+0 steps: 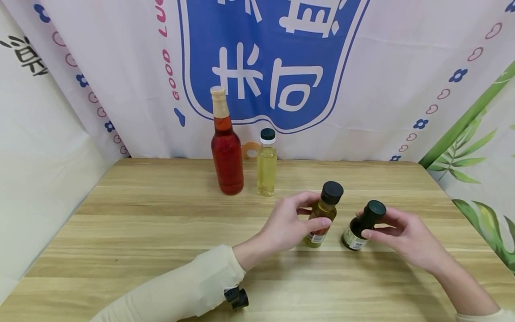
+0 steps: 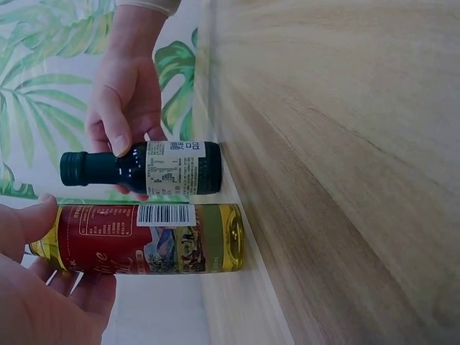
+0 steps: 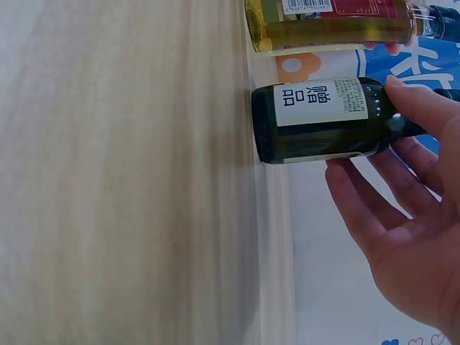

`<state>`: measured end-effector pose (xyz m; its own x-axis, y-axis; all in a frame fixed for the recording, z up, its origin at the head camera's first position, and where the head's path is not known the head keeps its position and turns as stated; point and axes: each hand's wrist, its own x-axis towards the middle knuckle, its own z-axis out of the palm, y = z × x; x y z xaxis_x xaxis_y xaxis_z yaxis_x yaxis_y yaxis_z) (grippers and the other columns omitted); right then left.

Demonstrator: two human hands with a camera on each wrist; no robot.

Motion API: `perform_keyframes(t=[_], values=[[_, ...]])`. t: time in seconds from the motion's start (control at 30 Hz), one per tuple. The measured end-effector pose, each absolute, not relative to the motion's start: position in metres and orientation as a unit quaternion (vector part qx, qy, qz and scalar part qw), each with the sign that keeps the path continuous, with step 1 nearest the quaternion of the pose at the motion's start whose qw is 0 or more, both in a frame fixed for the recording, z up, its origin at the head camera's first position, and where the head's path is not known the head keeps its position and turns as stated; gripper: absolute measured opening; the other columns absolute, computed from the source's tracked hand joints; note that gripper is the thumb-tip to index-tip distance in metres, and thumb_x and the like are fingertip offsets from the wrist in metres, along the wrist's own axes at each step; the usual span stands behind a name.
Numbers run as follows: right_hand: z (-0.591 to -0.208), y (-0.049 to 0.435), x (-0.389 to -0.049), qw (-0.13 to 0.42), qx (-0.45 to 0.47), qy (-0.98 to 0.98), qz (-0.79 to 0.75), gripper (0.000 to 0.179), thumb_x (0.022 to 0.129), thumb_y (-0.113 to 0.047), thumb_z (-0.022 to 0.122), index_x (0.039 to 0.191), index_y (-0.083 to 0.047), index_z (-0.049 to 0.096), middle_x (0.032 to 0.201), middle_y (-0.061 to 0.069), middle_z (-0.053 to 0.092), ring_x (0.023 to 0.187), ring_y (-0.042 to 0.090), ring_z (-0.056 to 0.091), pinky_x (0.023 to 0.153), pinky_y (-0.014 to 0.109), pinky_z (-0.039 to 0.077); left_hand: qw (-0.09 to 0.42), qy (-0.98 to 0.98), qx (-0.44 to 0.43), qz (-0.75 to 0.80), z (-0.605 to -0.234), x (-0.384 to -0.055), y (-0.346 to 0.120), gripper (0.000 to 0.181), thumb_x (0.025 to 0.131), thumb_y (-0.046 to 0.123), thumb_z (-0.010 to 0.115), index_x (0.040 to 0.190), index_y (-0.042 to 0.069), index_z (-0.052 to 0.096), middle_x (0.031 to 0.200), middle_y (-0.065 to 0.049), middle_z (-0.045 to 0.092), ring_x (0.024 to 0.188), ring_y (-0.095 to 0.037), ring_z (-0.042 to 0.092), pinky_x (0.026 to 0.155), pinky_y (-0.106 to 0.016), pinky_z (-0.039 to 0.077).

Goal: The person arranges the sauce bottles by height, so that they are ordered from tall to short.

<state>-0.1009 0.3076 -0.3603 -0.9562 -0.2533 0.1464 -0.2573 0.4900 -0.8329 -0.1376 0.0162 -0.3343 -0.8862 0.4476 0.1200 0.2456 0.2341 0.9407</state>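
Note:
My left hand (image 1: 287,223) grips an olive oil bottle (image 1: 318,223) with a black cap and a red label, thumb on the near side and fingers behind. In the left wrist view the bottle's (image 2: 151,241) barcode and picture label show. To its right, my right hand (image 1: 408,237) holds a small dark green bottle (image 1: 356,235) near its neck, between thumb and fingers. The right wrist view shows this dark bottle's (image 3: 316,118) white label, with the olive oil bottle (image 3: 330,21) beside it and a gap between them. Both bottles are upright, their bases at the tabletop.
Toward the back of the wooden table (image 1: 141,232) stand a tall bottle of red liquid (image 1: 228,156) and a smaller bottle of pale yellow oil (image 1: 266,167) with a dark green cap. A printed cloth (image 1: 386,89) hangs behind the table's back edge.

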Motion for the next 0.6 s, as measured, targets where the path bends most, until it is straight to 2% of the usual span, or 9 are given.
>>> perform_keyframes(t=[0.07, 0.27, 0.47, 0.6], values=[[-0.3610, 0.3074, -0.1007, 0.002, 0.150, -0.865, 0.479, 0.039, 0.097, -0.005, 0.077, 0.135, -0.003, 0.068, 0.122, -0.018, 0.077, 0.101, 0.007, 0.077, 0.081, 0.023, 0.065, 0.089, 0.782, 0.221, 0.576, -0.3350, -0.1376, 0.0161, 0.041, 0.093, 0.017, 0.084, 0.132, 0.017, 0.072, 0.126, 0.001, 0.077, 0.113, -0.018, 0.073, 0.105, -0.037, 0.059], [-0.3611, 0.3069, -0.1002, -0.002, 0.150, -0.866, 0.476, 0.039, 0.097, -0.007, 0.077, 0.136, -0.004, 0.069, 0.123, -0.019, 0.076, 0.102, 0.006, 0.077, 0.081, 0.023, 0.065, 0.100, 0.779, 0.222, 0.578, -0.3373, -0.1388, 0.0152, 0.041, 0.094, 0.018, 0.083, 0.132, 0.017, 0.071, 0.127, 0.001, 0.076, 0.113, -0.013, 0.072, 0.108, -0.042, 0.059], [-0.3593, 0.3068, -0.1013, 0.000, 0.150, -0.869, 0.471, 0.039, 0.096, -0.007, 0.078, 0.134, -0.004, 0.070, 0.123, -0.019, 0.076, 0.106, 0.004, 0.076, 0.082, 0.023, 0.065, 0.104, 0.778, 0.225, 0.577, -0.3375, -0.1397, 0.0155, 0.039, 0.094, 0.020, 0.082, 0.132, 0.018, 0.070, 0.127, 0.002, 0.076, 0.117, -0.012, 0.072, 0.109, -0.041, 0.059], [-0.3580, 0.3068, -0.1015, 0.003, 0.149, -0.872, 0.466, 0.039, 0.096, -0.008, 0.079, 0.133, -0.006, 0.071, 0.122, -0.018, 0.076, 0.108, 0.000, 0.073, 0.082, 0.022, 0.065, 0.099, 0.781, 0.232, 0.571, -0.3366, -0.1402, 0.0163, 0.038, 0.095, 0.019, 0.082, 0.131, 0.018, 0.070, 0.126, 0.002, 0.076, 0.116, -0.012, 0.072, 0.107, -0.035, 0.058]])
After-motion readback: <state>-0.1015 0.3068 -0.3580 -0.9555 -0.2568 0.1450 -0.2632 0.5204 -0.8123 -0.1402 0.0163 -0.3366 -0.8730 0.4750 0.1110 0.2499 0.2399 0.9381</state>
